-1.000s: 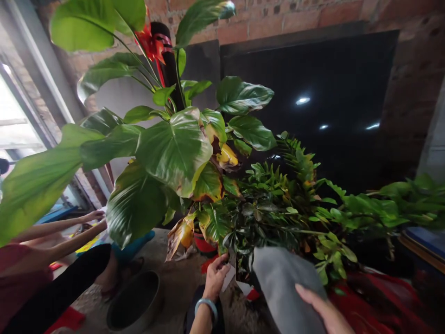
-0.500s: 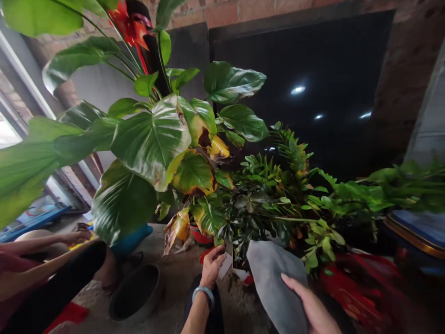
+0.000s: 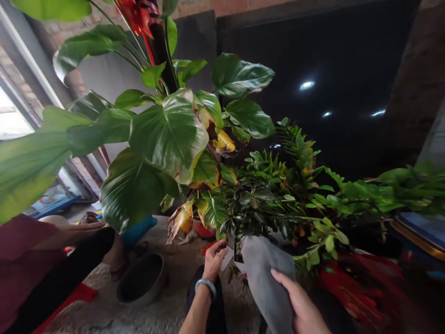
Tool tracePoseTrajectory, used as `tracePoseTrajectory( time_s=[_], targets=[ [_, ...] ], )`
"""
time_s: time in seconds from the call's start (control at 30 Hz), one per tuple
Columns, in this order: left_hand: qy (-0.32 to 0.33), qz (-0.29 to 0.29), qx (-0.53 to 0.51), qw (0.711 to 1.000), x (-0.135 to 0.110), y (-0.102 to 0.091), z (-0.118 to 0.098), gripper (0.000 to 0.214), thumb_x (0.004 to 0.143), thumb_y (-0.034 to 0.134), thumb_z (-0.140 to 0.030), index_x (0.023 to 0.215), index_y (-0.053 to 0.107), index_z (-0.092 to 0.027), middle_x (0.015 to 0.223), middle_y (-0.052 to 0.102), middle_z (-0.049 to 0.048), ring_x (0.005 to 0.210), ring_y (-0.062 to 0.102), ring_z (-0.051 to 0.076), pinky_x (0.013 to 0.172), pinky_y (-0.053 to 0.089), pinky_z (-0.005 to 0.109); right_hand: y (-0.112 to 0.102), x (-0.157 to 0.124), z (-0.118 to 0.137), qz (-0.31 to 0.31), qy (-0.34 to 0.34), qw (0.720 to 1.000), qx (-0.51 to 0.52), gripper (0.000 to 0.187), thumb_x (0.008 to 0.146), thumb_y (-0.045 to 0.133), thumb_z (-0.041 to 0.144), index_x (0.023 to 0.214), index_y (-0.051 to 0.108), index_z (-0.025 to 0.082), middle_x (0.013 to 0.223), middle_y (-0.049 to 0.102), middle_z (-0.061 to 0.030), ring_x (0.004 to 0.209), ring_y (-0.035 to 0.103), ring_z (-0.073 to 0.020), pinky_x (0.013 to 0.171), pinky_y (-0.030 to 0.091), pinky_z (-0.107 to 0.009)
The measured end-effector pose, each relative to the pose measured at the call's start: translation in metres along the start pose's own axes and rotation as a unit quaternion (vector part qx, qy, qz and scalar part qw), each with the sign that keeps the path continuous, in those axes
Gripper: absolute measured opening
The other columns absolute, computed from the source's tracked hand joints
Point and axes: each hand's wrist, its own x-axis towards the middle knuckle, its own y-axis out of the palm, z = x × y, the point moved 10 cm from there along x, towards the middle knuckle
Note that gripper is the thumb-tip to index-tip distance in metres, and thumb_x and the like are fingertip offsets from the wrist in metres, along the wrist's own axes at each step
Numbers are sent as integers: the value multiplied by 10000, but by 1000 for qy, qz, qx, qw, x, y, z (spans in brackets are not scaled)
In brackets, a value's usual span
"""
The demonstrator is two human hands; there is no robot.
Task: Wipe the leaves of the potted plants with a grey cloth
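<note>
My left hand (image 3: pixel 212 260), with a pale bangle on the wrist, is raised at the lower middle. Its fingers are loosely bent and a little apart, and I see nothing held in them. Just above the fingertips hangs the lower tip of a yellow-green leaf (image 3: pixel 212 211); whether they touch is unclear. My right hand (image 3: pixel 295 294) is closed on a grey cloth (image 3: pixel 266 271), thumb on top and the other fingers hidden beneath. The cloth's upper end lies against the dark small-leaved plant (image 3: pixel 255 202). Next to it a white box-like edge (image 3: pixel 239 266) shows.
A large-leaved plant (image 3: pixel 170 132) with browned leaves stands on the left. At lower left are a dark basin (image 3: pixel 141 280) and another person's dark-clad leg (image 3: pixel 66 273). Red bags (image 3: pixel 354 292) lie at right, below a blue tin (image 3: pixel 422 227). Behind is a dark panel (image 3: pixel 313 55).
The view has shifted, so the plants sit slightly right and higher. My right hand and the cloth have moved left, closer to my left hand. The other person's arm and torso have shifted.
</note>
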Motion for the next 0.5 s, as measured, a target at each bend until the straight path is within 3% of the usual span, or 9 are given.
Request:
tracePoseTrajectory(
  time_s=[0.1, 0.27, 0.33, 0.4, 0.5],
  targets=[
    [2, 3, 1, 1000, -1, -3, -2, 511, 469, 649, -391, 869, 787, -105, 663, 699, 63, 688, 623, 227, 632, 480, 330, -7, -19, 10, 12, -21, 999, -27, 450, 433, 862, 423, 792, 739, 182, 802, 785, -99, 926, 718, -356, 785, 580, -407],
    [2, 14, 7, 1000, 3, 0, 3, 525, 491, 671, -369, 928, 781, -101, 732, 734, 79, 708, 640, 234, 655, 500, 340, 35, -40, 115, 21, -180, 979, 91, 506, 399, 853, 322, 867, 728, 174, 795, 782, -80, 834, 723, -340, 775, 581, -440],
    [6, 17, 25, 1000, 5, 2, 7, 517, 511, 675, -336, 963, 776, -106, 738, 733, 70, 726, 643, 234, 666, 501, 339, 45, -34, 131, 12, -215, 968, 129, 445, 403, 836, 287, 821, 721, 185, 783, 783, -60, 833, 724, -325, 784, 582, -429],
    [16, 19, 47, 999, 8, 4, 9, 492, 532, 673, -293, 980, 773, -115, 754, 732, 63, 752, 645, 233, 697, 508, 339, 47, -19, 113, 7, -175, 977, 122, 380, 417, 821, 300, 765, 716, 189, 752, 780, -63, 834, 726, -326, 771, 585, -421],
    [48, 14, 82, 995, 11, 4, 7, 447, 548, 659, -218, 973, 772, -137, 788, 725, 49, 757, 638, 213, 775, 516, 341, 26, -3, 47, -19, -64, 996, 60, 350, 421, 817, 376, 700, 718, 190, 696, 769, -86, 826, 725, -351, 723, 588, -428]
  ],
)
